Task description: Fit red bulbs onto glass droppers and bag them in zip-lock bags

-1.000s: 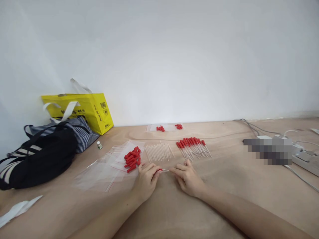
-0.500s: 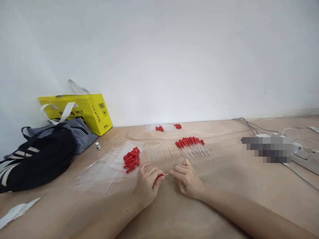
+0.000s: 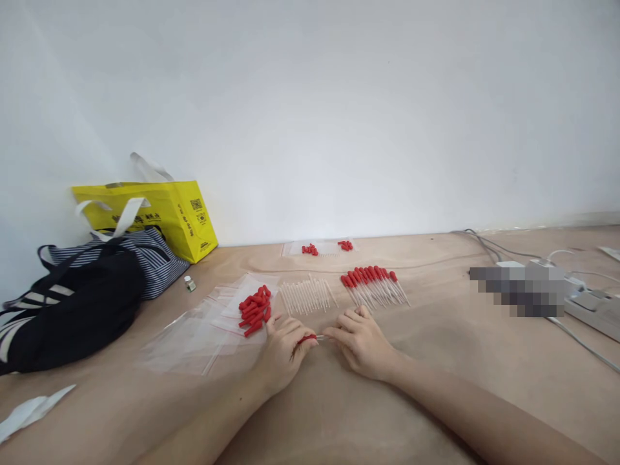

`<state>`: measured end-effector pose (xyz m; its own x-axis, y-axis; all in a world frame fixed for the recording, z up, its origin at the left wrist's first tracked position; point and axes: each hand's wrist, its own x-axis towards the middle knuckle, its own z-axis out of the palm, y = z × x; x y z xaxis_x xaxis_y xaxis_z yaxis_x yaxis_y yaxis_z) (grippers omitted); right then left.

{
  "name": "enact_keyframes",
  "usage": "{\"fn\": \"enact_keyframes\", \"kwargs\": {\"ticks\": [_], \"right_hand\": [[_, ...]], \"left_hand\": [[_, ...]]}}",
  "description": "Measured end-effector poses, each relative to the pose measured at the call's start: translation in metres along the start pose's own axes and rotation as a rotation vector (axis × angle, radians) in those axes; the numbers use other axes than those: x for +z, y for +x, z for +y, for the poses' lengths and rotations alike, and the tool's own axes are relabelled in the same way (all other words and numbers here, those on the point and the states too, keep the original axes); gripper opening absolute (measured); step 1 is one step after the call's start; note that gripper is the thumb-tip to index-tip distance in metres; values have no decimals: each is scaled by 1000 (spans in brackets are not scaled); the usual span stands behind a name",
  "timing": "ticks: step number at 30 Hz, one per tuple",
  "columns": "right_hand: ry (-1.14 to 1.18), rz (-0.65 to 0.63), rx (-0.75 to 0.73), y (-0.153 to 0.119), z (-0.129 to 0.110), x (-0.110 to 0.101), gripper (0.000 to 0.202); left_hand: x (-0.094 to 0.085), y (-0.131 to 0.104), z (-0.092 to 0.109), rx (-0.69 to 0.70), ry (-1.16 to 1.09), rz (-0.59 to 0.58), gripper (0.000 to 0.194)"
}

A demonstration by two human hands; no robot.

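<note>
Head view: left hand (image 3: 281, 354) fingers pinch small red rubber cap (image 3: 307, 338); right hand (image 3: 361, 341) fingers pinch thin clear glass tube (image 3: 320, 337), just before loose red caps pile (image 3: 254, 309).

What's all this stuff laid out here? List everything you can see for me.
red cap: one, red, pinched in the left hand
clear tube: one, clear, between the two hands, mostly hidden
loose red caps: a pile, red, on a plastic bag left of the hands
bare tubes: a row, clear, beyond the hands
capped tubes: a row, red-topped, right of the bare tubes
far caps: two small clusters, red, near the wall
plastic bags: several, clear, flat at left
yellow bag: one, against the wall
striped bag: one, dark and white
black bag: one, far left
small vial: one, by the striped bag
power strip: white, with cables, right
left hand: shut on the cap
right hand: fingers at the tube
</note>
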<state>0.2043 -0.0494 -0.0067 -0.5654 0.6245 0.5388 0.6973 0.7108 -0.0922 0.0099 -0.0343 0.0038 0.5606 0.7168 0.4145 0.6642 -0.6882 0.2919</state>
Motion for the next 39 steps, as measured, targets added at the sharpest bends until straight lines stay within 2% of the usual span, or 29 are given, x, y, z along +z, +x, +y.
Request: {"fn": "enact_keyframes", "kwargs": {"ticks": [2, 4, 7, 9, 13, 20, 26, 32, 36, 39], "right_hand": [[-38, -25, -4, -1, 2, -1, 22], [-59, -28, 80, 0, 6, -1, 20], [-102, 36, 382, 7, 18, 3, 22], [-136, 57, 581, 14, 27, 7, 23], [-205, 7, 770, 33, 40, 17, 19], [-286, -68, 863, 58, 45, 27, 19], [-285, -88, 850, 60, 46, 25, 23], [-261, -118, 844, 70, 42, 26, 29], [-254, -156, 878, 78, 42, 30, 29], [-243, -186, 894, 82, 43, 33, 28]], "left_hand": [[-3, 0, -2, -2, 13, 7, 16], [-6, 0, -6, -43, 47, 67, 18], [-8, 1, -15, -141, 137, 189, 35], [-7, 1, -21, -170, 187, 219, 33], [-7, 2, -25, -181, 262, 258, 27], [-14, 2, -27, -244, 369, 314, 24], [-25, 4, -35, -479, 451, 307, 37], [-43, 13, -59, -637, 483, 236, 29], [-56, 31, -79, -773, 419, 102, 33], [-59, 47, -91, -797, 395, 48, 33]]}}
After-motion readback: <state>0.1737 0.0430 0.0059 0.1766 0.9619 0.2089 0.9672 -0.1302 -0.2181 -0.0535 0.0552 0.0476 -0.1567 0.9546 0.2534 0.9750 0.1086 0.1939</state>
